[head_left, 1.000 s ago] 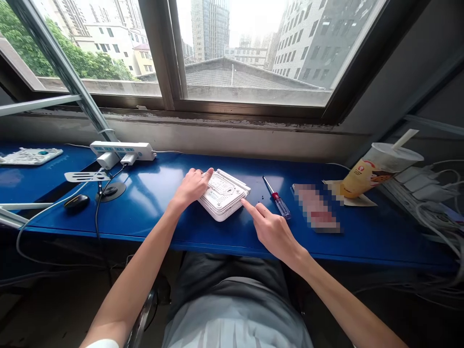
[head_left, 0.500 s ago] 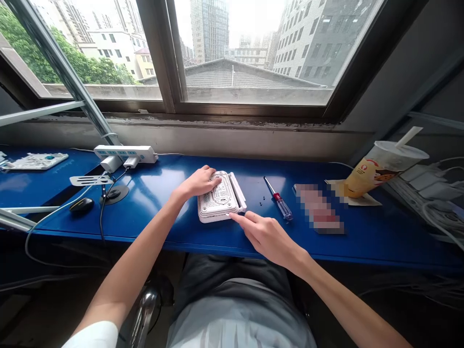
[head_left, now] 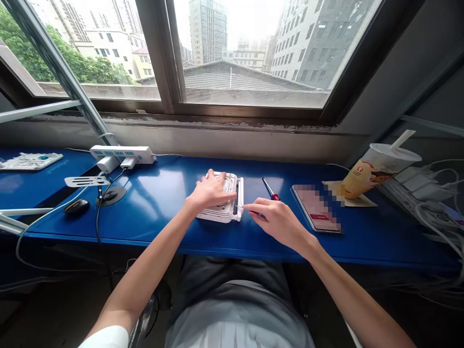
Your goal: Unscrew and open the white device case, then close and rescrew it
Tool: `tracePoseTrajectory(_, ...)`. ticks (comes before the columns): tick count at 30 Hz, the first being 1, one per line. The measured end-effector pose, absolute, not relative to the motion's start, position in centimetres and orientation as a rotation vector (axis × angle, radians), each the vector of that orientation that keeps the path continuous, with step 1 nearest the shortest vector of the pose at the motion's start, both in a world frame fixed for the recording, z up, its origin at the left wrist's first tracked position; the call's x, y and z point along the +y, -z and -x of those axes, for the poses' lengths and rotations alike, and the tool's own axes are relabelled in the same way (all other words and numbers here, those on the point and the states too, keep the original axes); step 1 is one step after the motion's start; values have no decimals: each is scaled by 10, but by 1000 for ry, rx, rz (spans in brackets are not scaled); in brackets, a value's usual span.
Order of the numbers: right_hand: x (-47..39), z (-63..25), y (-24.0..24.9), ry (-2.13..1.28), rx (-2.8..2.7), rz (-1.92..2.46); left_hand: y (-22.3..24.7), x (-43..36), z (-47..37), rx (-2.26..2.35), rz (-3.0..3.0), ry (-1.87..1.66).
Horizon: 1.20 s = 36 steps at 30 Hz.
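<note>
A white router-like box (head_left: 218,213) lies on the blue table, its vented face up and a white antenna (head_left: 240,193) along its right side. My left hand (head_left: 212,189) rests on top of the box with its fingers spread. At the box's right front corner, my right hand (head_left: 270,215) is closed in a pinch on a small, thin, light-coloured tool, whose tip touches the edge near the antenna. A screwdriver (head_left: 269,187) with a red and clear handle lies just beyond my right hand, which partly covers it.
To the right are a phone (head_left: 317,209) and a drink cup (head_left: 375,169) with a straw. On the left stand a power strip (head_left: 123,153) with plugs and cables, a black mouse (head_left: 77,207) and a slotted white piece (head_left: 86,181). The table's front edge (head_left: 224,251) is near my lap.
My left hand has shifted right across the box and spread its fingers. My right hand has moved right and slightly up, from the front corner to the right side, now overlapping the screwdriver's handle.
</note>
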State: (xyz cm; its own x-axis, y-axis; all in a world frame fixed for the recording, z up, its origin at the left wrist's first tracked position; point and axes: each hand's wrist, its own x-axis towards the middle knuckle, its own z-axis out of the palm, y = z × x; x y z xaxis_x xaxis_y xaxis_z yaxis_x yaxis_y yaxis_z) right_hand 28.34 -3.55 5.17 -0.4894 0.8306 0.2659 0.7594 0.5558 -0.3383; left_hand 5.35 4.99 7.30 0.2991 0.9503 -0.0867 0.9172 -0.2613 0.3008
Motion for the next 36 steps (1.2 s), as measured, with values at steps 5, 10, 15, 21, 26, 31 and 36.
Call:
tracePoseTrajectory(5,-34,-274,-56,-228,-2439,1238,-71,60,-41,1351,-2336,-228)
tracePoseTrajectory(10,-35,-270,-57,-139,-2493,1178,-68,53,-19,1402,-2224,-415)
tracePoseTrajectory(15,-42,-267,-60,-66,-2538,1193,-70,38,4,1362,-2166,-380)
tracePoseTrajectory(21,-43,-264,-63,-18,-2540,1355,-74,46,13,1262,-2047,-400)
tracePoseTrajectory(26,-36,-269,-64,2,-2516,1447,-75,59,5,1369,-2058,-296)
tracePoseTrajectory(31,-32,-270,-70,-2,-2587,1438,-75,61,-3,1435,-2108,-242)
tracePoseTrajectory(36,-19,-266,-92,-26,-2721,1363,-81,54,-7,1371,-2197,-236)
